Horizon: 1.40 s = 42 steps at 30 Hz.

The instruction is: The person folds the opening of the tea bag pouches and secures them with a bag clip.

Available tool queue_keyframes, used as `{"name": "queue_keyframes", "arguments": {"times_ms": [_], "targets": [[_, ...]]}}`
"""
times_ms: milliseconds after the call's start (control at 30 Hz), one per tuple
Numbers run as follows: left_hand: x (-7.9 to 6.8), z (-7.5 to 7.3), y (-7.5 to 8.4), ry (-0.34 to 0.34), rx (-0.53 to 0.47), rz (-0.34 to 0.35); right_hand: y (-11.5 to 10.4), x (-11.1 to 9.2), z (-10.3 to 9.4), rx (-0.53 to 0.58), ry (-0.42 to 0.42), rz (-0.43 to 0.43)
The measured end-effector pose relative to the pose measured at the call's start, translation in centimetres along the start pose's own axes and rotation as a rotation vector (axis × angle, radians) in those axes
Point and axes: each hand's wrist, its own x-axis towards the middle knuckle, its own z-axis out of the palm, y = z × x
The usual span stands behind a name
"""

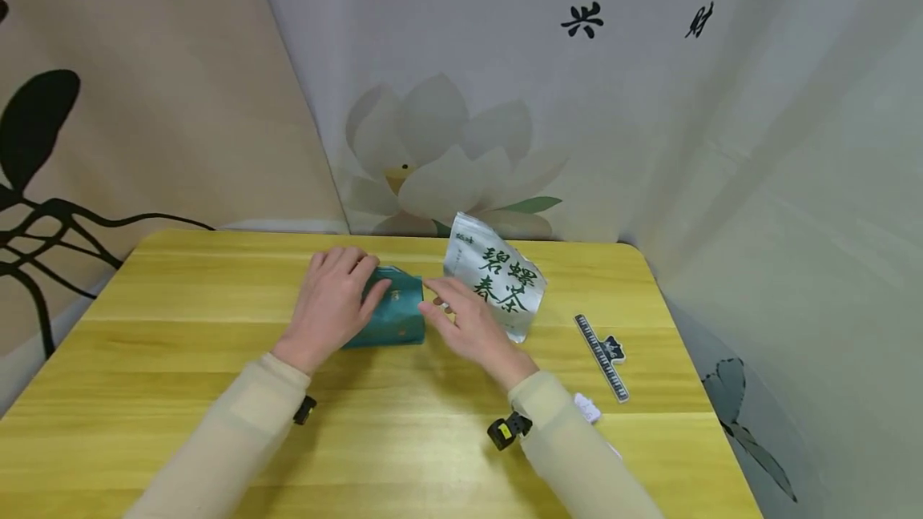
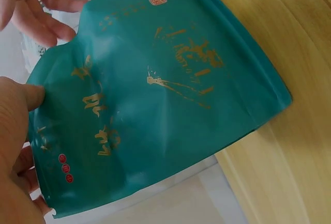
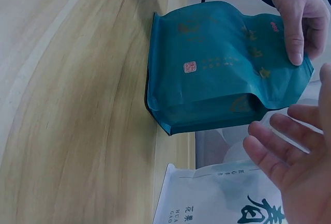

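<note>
One teal pouch (image 1: 395, 315) in left grip (image 1: 332, 299)

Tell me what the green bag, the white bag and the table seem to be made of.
Green bag: probably plastic film or coated paper, satin finish; soft creases and dull highlights suggest it.
White bag: perhaps similar film, faintly shiny; it has a creased surface.
Table: wood or wood-look laminate, smooth; grain lines and a pale reflection.
</note>
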Motion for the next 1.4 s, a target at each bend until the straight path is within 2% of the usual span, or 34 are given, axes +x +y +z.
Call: {"name": "queue_keyframes", "arguments": {"times_ms": [367,1033,1400], "targets": [[-0.2,0.3,0.4,0.013,-0.008,-0.006,-0.1,0.2,0.1,0.009,0.015,-0.012],[-0.2,0.4,0.1,0.041,0.007,0.002,-0.2,2.4,0.3,0.006,0.016,0.011],[-0.1,0.6,0.0,0.056,0.005,0.007,0.1,3.2,0.8,-0.100,0.052,-0.028]]}}
